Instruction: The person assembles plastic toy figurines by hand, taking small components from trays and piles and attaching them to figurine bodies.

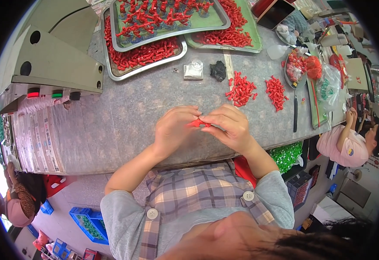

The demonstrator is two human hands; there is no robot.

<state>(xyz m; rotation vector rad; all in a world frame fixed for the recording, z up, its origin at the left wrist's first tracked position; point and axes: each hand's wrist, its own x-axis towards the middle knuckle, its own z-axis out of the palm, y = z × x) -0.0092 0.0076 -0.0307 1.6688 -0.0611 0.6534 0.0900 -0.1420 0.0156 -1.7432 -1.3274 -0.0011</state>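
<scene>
Both hands meet above the near part of the table, around a small red plastic piece [198, 123] that looks like part of a toy figure. My left hand [174, 129] closes on its left end, the fingertips pressed together and slightly blurred. With thumb and forefinger, my right hand [230, 125] pinches the other end. The fingers cover much of the piece, so its full shape is hidden. Beyond my right hand lie a larger pile of red plastic pieces [241, 89] and a smaller pile of similar pieces [276, 92].
A metal tray [178, 31] of standing red figures rests on another metal tray [148, 69] of loose pieces. Beside them is a green tray [259, 37]. A grey machine box [57, 65] with buttons stands left. Right are a bowl [290, 80] and a black-handled tool [295, 115].
</scene>
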